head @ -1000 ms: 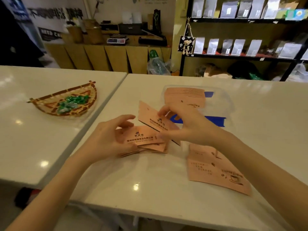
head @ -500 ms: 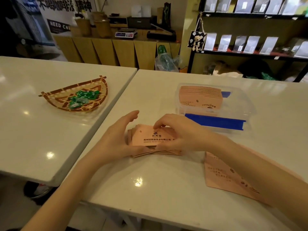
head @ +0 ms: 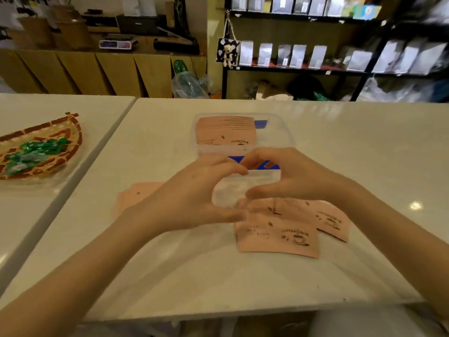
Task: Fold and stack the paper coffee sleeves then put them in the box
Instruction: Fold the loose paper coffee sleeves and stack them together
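Observation:
Flat pink paper sleeves [head: 277, 232] with a coffee-cup print lie overlapped right of centre, one more sleeve [head: 332, 221] poking out behind them. A small stack of folded sleeves [head: 136, 194] rests at the left, partly hidden under my left hand [head: 194, 198]. My right hand [head: 294, 176] curves above the flat sleeves, its thumb at their top edge. Both hands arch toward each other, fingertips almost meeting, and neither holds anything. Behind them stands the clear plastic box [head: 279, 132] with a row of folded sleeves [head: 226, 131] inside.
A blue strip [head: 264, 165] lies at the box's near side. A woven fan-shaped basket [head: 60, 132] of green candies sits on the neighbouring table at the left, past a gap between tabletops. Shelves and a counter stand far behind.
The sleeve my right hand held went onto the folded stack. Both hands have since let go of that stack and shifted right toward the flat sleeves.

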